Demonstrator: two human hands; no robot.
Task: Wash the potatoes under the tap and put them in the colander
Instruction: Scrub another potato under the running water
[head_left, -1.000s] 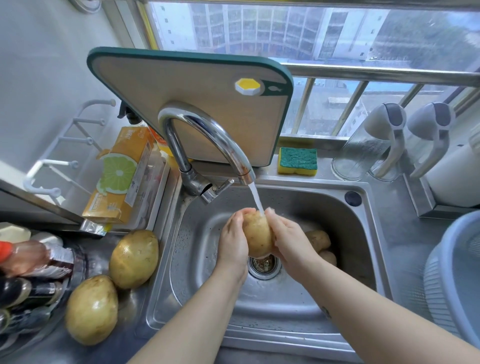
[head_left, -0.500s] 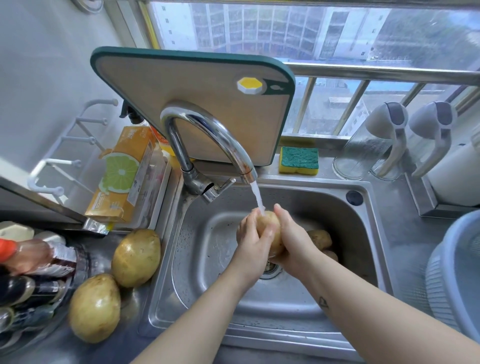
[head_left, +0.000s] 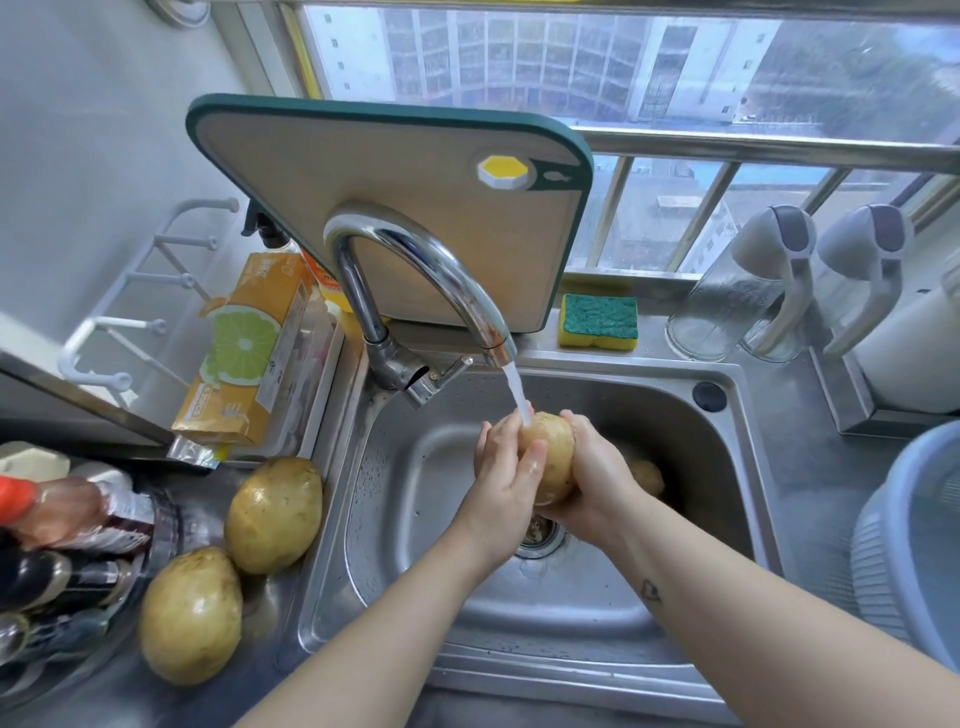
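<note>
Behind the right hand (head_left: 597, 480), perhaps 2 potatoes (head_left: 647, 475) lie mostly hidden in the sink (head_left: 415, 493); the colander (head_left: 914, 545) is cut off. Both hands curl around 1 potato (head_left: 553, 452) under the tap (head_left: 356, 286), left hand (head_left: 504, 483) opposite.

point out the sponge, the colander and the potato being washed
sponge (head_left: 598, 316) head view, green top face
colander (head_left: 883, 561) head view, ribbed outer wall
potato being washed (head_left: 553, 447) head view, bare upper skin
</note>
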